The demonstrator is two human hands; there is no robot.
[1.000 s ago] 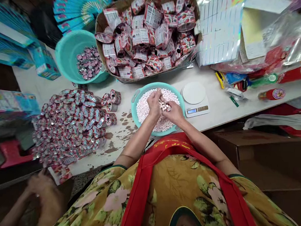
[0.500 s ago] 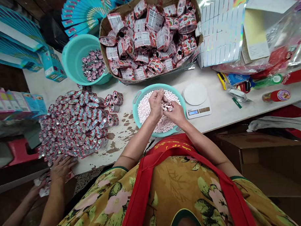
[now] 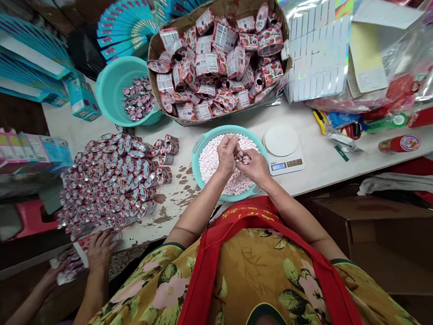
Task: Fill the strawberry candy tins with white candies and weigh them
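Both hands are over a turquoise basin (image 3: pixel 196 173) filled with small pale pink candies (image 3: pixel 210 158). In my right hand (image 3: pixel 256 166) is a small oval printed tin (image 3: pixel 243 159), its side tilted toward my left hand; most of it is hidden by the fingers. My left hand (image 3: pixel 225 155) is closed beside the tin's open end, with curled fingertips at the opening. Whatever is in the left fingers is hidden. A white digital scale (image 3: pixel 283 146) stands just right of the basin.
A cardboard box (image 3: pixel 218 120) of printed tins is behind the basin. Left are a second turquoise basin (image 3: pixel 109 85) with small round caps (image 3: pixel 138 100) and many standing tins (image 3: pixel 112 178). A co-worker's hand (image 3: pixel 100 248) rests at the table edge. Label sheets (image 3: pixel 318 52) lie at right.
The view has shifted slightly. My left fingers have come closer over the tin's opening, and the candies seen there before are now mostly covered. The co-worker's hand has moved right.
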